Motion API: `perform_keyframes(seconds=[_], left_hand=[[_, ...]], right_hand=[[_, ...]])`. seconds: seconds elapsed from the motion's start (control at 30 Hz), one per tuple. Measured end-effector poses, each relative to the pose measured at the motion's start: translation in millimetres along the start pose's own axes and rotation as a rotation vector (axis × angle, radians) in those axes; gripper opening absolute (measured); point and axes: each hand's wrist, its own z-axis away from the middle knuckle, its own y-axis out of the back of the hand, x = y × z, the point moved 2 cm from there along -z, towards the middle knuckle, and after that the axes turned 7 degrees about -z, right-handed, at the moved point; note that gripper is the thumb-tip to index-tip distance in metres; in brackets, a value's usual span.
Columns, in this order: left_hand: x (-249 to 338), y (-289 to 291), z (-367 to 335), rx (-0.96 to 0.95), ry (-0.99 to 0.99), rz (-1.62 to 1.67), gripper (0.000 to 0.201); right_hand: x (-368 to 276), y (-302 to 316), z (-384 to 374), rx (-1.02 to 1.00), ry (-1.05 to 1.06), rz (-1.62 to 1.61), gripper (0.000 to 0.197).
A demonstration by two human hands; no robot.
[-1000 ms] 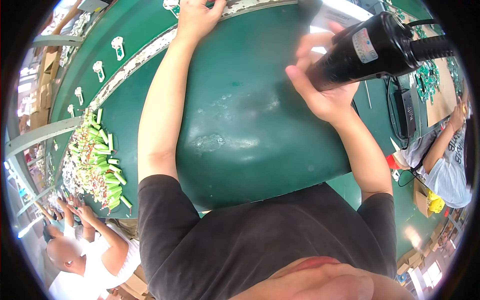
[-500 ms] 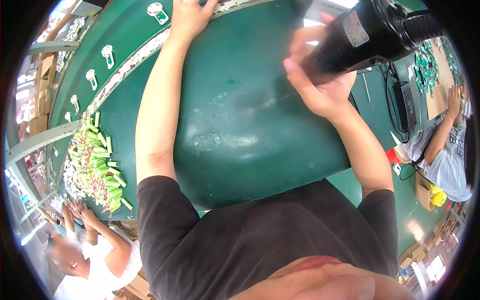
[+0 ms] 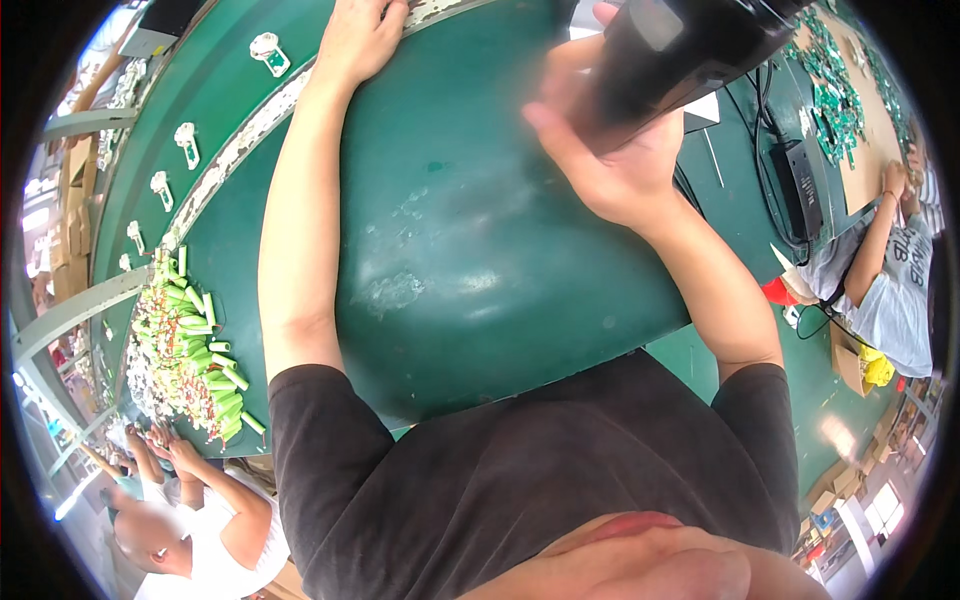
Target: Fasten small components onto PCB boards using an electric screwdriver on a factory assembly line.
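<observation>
At the lower left, a co-worker in a white shirt (image 3: 245, 540) is sitting with both hands raised near the table's edge. Above that person, a heap of bright green cylinders with thin red wires (image 3: 195, 370) is lying on a smooth dark-green tabletop (image 3: 450, 340). Beyond a curving, paint-chipped pale rail (image 3: 250, 122), small white pieces with green circuit boards (image 3: 269, 55) are lying in a spaced row on a green surface. The left hand (image 3: 362, 38) is resting by the rail at the top edge, its fingers bent close together; I cannot tell whether they are holding anything. Right of centre, a thick black cylindrical tool (image 3: 690, 60) is slanting across the palm of the right hand (image 3: 635, 180), its lower end between thumb and fingers. These are spreading wide and curving around it, but blur is hiding whether they are gripping. Farther right, a thin metal rod (image 3: 714, 158) is lying near a black rectangular power adapter (image 3: 796, 190) with dark cables. Loose green circuit boards (image 3: 838, 112) are covering part of a brown cardboard sheet (image 3: 868, 185), and a co-worker in a grey shirt (image 3: 898, 310) is standing beside it at the far right.
</observation>
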Motion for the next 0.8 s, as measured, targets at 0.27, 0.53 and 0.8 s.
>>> perform_keyframes(seconds=[0.27,0.53,0.8], left_hand=[[24,16,-11,0.081,0.222,0.111,0.017],[31,62,-7,0.069,0.203,0.168,0.008],[146,65,87,-0.073,-0.267,0.366,0.016]], right_hand=[[-15,4,-2,0.03,0.122,-0.028,0.055],[-53,43,-25,0.142,0.107,-0.272,0.027],[-80,53,-61,0.225,0.351,0.156,0.013]])
